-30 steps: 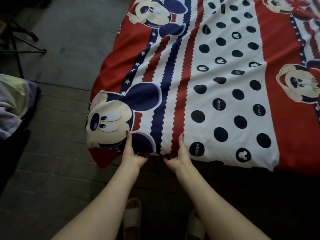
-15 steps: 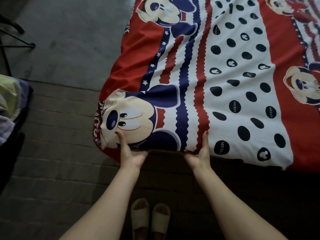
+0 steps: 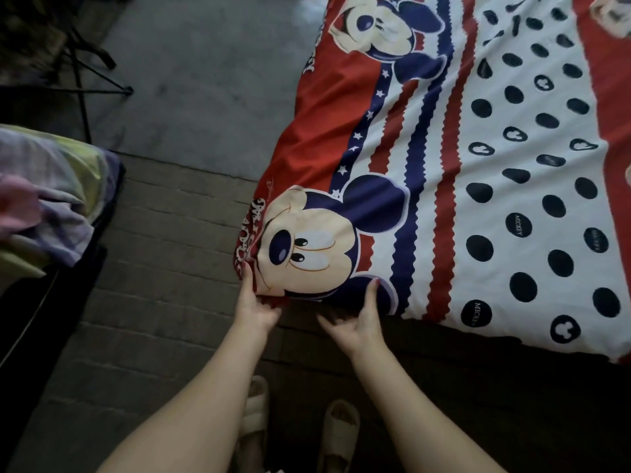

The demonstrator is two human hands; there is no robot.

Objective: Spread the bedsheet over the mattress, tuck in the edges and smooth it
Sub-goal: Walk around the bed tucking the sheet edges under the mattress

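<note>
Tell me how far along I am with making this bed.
Mostly done: the bedsheet already lies spread over the mattress top and looks fairly flat. In hand: the left hand pinches the near corner fabric, and the right hand sits at the near edge, thumb on top, fingers curled below. Left: that corner looks bunched and needs tucking, then smoothing. The other sides are out of view.
</note>
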